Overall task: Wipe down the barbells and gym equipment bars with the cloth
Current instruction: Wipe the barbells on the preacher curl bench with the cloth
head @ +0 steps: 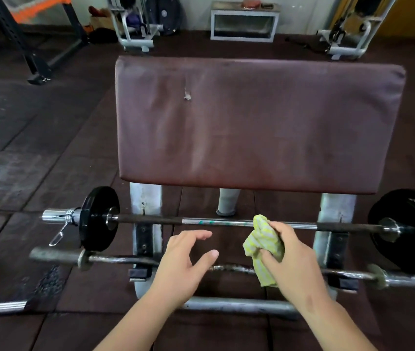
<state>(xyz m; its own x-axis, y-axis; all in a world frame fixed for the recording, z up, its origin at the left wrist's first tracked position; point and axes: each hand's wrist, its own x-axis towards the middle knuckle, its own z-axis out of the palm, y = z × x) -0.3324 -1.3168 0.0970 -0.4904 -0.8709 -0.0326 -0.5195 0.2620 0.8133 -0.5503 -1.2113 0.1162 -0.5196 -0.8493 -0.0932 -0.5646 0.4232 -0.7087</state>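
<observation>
A barbell (216, 221) with black plates on both ends lies across the rack below a brown pad. A second, bare and rusty bar (115, 259) lies on lower hooks nearer to me. My right hand (292, 259) grips a bunched yellow-and-white cloth (262, 239). The cloth's top touches the upper barbell's chrome middle. My left hand (186, 264) hovers open, fingers spread, between the two bars and holds nothing. It covers part of the lower bar.
The brown padded rest (259, 122) slopes away above the bars on a white frame (145, 198). Black plates (97, 219) (414, 231) flank the rack. A black rack (36, 46), grey machines (135, 34) and a metal box (244, 21) stand at the back on dark rubber flooring.
</observation>
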